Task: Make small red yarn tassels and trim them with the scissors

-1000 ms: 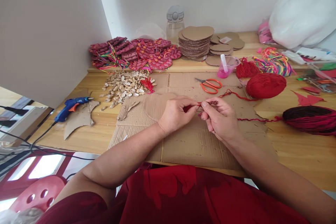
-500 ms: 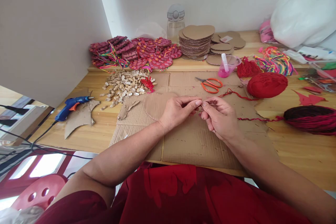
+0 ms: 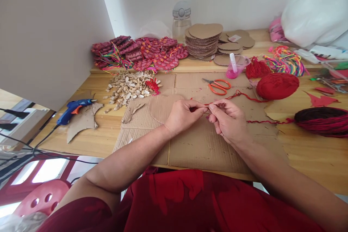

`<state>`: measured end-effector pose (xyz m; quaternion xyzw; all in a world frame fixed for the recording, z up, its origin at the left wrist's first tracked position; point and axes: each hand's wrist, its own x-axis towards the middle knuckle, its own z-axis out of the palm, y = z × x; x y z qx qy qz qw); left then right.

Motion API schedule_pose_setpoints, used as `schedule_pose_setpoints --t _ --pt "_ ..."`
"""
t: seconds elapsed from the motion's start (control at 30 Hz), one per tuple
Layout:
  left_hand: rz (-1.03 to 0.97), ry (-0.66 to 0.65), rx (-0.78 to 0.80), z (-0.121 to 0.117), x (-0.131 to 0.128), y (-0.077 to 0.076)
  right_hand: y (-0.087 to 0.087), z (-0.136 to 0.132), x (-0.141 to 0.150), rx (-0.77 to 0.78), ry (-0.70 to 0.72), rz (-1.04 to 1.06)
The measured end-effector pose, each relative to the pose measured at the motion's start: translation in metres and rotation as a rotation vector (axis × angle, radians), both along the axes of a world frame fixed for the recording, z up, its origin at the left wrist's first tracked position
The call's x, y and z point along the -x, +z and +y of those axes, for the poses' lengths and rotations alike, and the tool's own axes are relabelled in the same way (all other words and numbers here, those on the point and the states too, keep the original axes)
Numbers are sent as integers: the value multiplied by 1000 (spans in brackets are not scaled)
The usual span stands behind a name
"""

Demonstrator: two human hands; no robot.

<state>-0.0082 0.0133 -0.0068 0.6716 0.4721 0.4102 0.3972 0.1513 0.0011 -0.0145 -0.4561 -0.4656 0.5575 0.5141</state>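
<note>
My left hand (image 3: 182, 116) and my right hand (image 3: 227, 119) meet over the cardboard sheet (image 3: 206, 148). Both are closed, pinching a short stretch of red yarn (image 3: 206, 106) between thumbs and forefingers. A dark red piece of the yarn shows along my right forefinger; the fingers hide most of the rest. From behind my right hand, one strand runs to the red yarn ball (image 3: 277, 86), another to the dark red and black yarn skein (image 3: 320, 121). Orange-handled scissors (image 3: 219, 86) lie just beyond the hands. A rounded cardboard cutout (image 3: 160, 108) is partly behind my left hand.
Peanut shells (image 3: 130, 88) are heaped at the left, near a blue glue gun (image 3: 74, 110) with its cord. Decorated red pieces (image 3: 157, 54), stacked cardboard shapes (image 3: 203, 41) and a bottle (image 3: 181, 21) stand behind. A plastic cup (image 3: 236, 67) holds pink liquid.
My left thumb and fingers have shifted slightly along the yarn, closing up to my right fingertips and then drawing a little apart. My right hand keeps its pinch almost unmoved.
</note>
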Motion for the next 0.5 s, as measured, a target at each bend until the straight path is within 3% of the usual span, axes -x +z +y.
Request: schedule_pose_setpoints --t 0.27,0.5 --pt "14 -41 130 2 2 1 -1 1 0 6 -10 -34" --pt "33 -32 109 1 2 4 1 -1 0 20 -16 -41"
